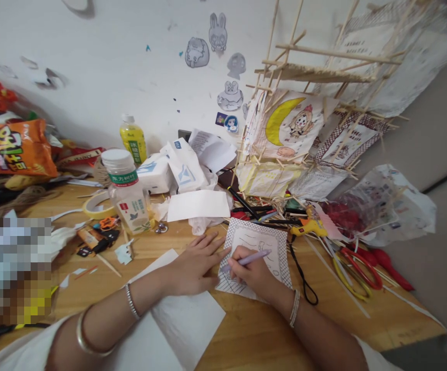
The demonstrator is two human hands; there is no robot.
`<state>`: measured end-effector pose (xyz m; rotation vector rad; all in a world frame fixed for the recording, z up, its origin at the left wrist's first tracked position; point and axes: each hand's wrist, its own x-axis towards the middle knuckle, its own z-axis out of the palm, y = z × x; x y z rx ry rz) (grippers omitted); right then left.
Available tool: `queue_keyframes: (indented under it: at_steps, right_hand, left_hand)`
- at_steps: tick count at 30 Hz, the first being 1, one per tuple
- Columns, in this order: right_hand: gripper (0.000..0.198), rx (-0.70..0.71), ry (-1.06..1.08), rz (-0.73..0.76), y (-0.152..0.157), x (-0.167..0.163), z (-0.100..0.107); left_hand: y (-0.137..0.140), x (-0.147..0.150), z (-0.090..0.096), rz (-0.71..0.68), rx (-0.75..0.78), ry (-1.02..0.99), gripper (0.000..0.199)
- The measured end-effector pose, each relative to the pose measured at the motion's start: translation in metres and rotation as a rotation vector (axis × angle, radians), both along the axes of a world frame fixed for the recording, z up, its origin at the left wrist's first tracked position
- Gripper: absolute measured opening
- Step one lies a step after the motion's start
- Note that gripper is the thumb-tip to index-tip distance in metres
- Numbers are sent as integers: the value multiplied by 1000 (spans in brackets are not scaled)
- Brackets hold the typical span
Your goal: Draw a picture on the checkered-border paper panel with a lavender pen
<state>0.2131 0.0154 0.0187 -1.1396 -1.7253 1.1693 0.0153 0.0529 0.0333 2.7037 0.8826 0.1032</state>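
A sheet of paper (252,234) with a cross-hatched border and line drawings lies on the wooden table in front of me. My right hand (252,273) is closed round a light purple pen (256,256), resting on the sheet's lower left part. The pen's tip is hidden near the fingers. My left hand (194,265) lies flat with fingers spread, its fingertips at the left edge of the drawn sheet. Beneath my left hand and forearm are blank white sheets (202,314).
A stick frame (288,72) with drawn panels stands at the back right. Scissors (362,268) and a yellow glue gun (310,226) lie to the right. A clear bottle (128,198), a tape roll (99,206), tissue packs (186,165) and a snack bag (14,149) stand left and behind.
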Motion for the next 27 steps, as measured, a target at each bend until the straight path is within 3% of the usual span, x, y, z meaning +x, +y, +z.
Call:
queue_keyframes:
  at_steps: [27]
  right_hand:
    - [25, -49, 55, -8, 1, 1, -7]
  left_hand:
    - [-1, 3, 8, 2, -12, 60, 75]
